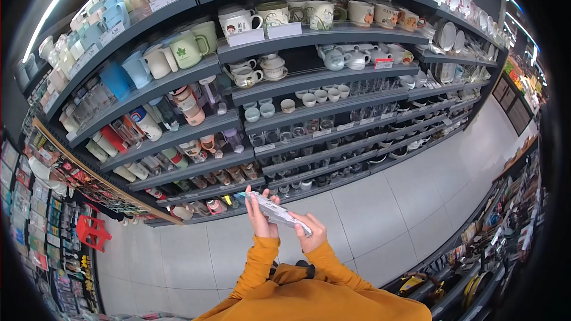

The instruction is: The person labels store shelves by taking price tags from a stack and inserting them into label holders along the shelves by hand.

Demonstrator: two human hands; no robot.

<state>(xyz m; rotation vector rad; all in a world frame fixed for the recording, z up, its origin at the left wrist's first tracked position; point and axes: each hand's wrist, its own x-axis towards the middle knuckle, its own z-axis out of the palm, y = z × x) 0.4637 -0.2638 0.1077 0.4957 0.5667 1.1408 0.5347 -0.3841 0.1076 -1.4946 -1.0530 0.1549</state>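
Observation:
A flat, narrow, whitish package with small print on it is tilted in front of my body, its far end pointing up and to the left. My left hand grips its far end, the thumb and fingers on either side. Around the near right end, my right hand is closed with the thumb on top. A small teal patch shows at the far tip. What is inside the package I cannot make out. Both forearms are in mustard sleeves.
A tall shelf unit ahead carries mugs, teapots, bowls and glasses. Grey floor tiles lie below. A red plastic stool stands at left, near racks of packaged goods. Another display curves along the right.

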